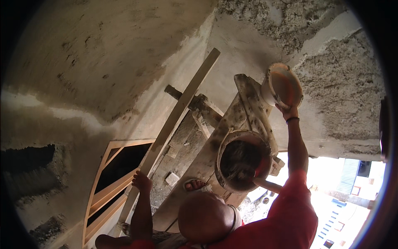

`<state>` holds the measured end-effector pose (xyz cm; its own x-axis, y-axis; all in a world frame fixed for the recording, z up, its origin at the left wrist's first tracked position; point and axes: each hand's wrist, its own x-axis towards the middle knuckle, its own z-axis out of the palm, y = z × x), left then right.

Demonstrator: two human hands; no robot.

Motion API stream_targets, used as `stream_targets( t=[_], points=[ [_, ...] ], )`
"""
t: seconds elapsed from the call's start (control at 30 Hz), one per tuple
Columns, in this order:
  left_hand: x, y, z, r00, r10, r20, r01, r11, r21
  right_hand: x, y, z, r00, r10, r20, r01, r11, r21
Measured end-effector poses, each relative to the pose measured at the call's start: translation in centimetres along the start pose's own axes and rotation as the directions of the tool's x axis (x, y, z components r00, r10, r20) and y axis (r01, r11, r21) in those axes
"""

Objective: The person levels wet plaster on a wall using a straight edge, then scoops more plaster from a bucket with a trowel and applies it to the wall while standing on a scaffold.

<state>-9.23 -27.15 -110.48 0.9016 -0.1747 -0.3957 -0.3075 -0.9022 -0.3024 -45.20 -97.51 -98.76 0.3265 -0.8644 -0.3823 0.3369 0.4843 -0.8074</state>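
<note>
Below, we see a co-worker's hand (pixel 289 111) gripping the rim of a round, mortar-crusted pan (pixel 282 85) with an orange inside, raised beside the wooden scaffold (pixel 244 112), while our own hands lie out of view.

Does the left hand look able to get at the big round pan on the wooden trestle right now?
Probably not as it stands: the left hand is closed around the long plank, and the round pan sits off to its right. Only a sandalled foot lies between them.
</note>
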Motion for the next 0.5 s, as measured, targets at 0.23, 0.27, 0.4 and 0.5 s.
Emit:
stream_targets(
  t=[0.23, 0.27, 0.4, 0.5],
  points=[
    [0.2, -0.7, -0.1, 0.998, 0.046, -0.047, -0.047, 0.998, -0.028, -4.1, 0.8, 3.1, 0.982, -0.038, -0.187, 0.048, 0.998, 0.050],
    [0.2, -0.9, 0.2, 0.996, 0.050, -0.069, -0.051, 0.998, -0.023, -4.9, 0.7, 3.3, 0.978, -0.045, -0.201, 0.054, 0.998, 0.037],
    [0.5, -0.9, 0.6, 0.993, 0.076, -0.088, -0.079, 0.996, -0.030, -8.8, -0.9, 2.0, 0.969, -0.085, -0.233, 0.092, 0.996, 0.016],
    [0.8, -1.2, 1.8, 0.991, 0.059, -0.123, -0.063, 0.998, -0.031, -12.4, -2.2, 0.2, 0.965, -0.105, -0.242, 0.114, 0.993, 0.024]
  ],
)
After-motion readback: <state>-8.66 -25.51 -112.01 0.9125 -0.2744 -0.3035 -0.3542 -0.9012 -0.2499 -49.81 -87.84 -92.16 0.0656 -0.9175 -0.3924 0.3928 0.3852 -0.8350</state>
